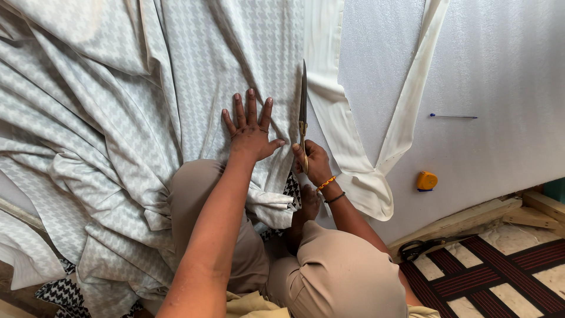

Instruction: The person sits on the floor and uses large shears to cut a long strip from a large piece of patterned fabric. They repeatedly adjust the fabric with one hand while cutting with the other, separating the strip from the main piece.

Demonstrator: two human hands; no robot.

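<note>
Head view. The left hand [250, 131] lies flat, palm down, fingers spread, pressing on the grey patterned fabric [147, 106]. This fabric covers the left half of the white surface [500, 70] and bunches in folds toward the near left edge, partly over the person's knees.

The right hand [312, 162] is closed around the handles of the scissors [303, 112]. The blades point away from the person and run along the right edge of the grey patterned fabric, just beside the left hand's thumb. Whether the blades stand apart or together cannot be told.

A white fabric strip [347, 135] lies touching the right side of the scissors and forks into two bands toward the far edge.

On the bare right part of the surface lie a blue pen [453, 116] and, nearer the near edge, a yellow tape measure [426, 181]. A second pair of black-handled scissors [426, 246] rests beyond the near right corner, beside a wooden plank [471, 215].
</note>
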